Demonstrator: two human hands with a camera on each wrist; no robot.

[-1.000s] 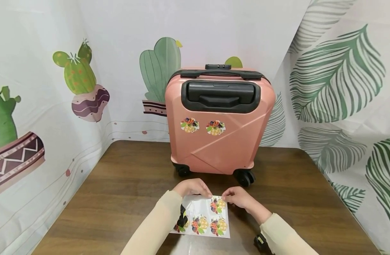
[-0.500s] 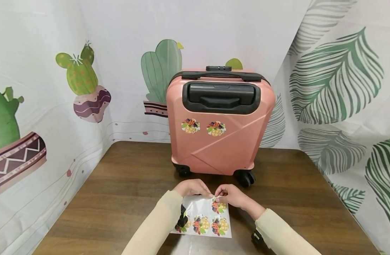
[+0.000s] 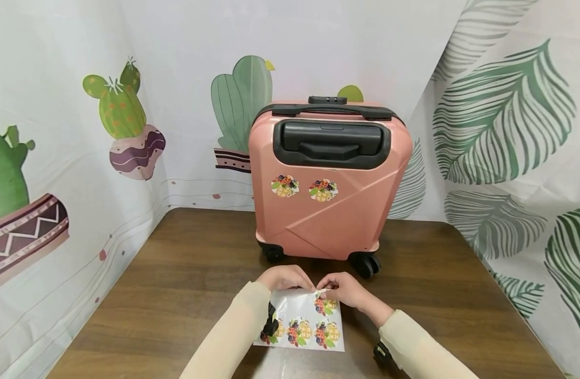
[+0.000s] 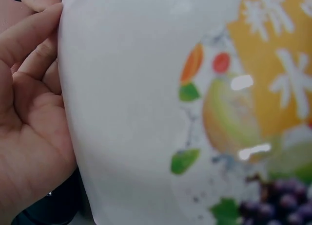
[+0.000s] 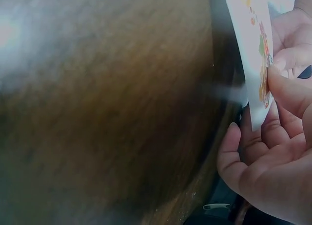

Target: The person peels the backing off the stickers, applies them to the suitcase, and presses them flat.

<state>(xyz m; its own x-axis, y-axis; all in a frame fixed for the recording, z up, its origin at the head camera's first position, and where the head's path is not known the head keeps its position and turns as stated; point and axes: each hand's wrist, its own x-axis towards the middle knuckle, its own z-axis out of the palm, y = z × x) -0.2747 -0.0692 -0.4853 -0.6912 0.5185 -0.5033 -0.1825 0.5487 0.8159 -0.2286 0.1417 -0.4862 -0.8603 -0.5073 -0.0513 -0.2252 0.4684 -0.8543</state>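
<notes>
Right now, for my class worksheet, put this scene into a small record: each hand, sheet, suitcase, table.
Left hand: holds the far edge of the sticker sheet
Right hand: pinches the sheet near its far right corner
Sheet: white; four fruit stickers visible, one in the far row, three in the near row
Suitcase: pink, upright, beyond the hands; two fruit stickers on its front
Table: brown, wood-grained

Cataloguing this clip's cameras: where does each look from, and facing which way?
Head: worn on the head, facing forward and down at pink suitcase and sticker sheet; both arms, left fingers and right fingers show.
Left wrist: on that wrist, facing the sheet's printed side closely; left fingers at picture left.
Right wrist: on that wrist, facing tabletop and the slanted sheet; right fingers at picture right.
Both wrist views share the sheet.
</notes>
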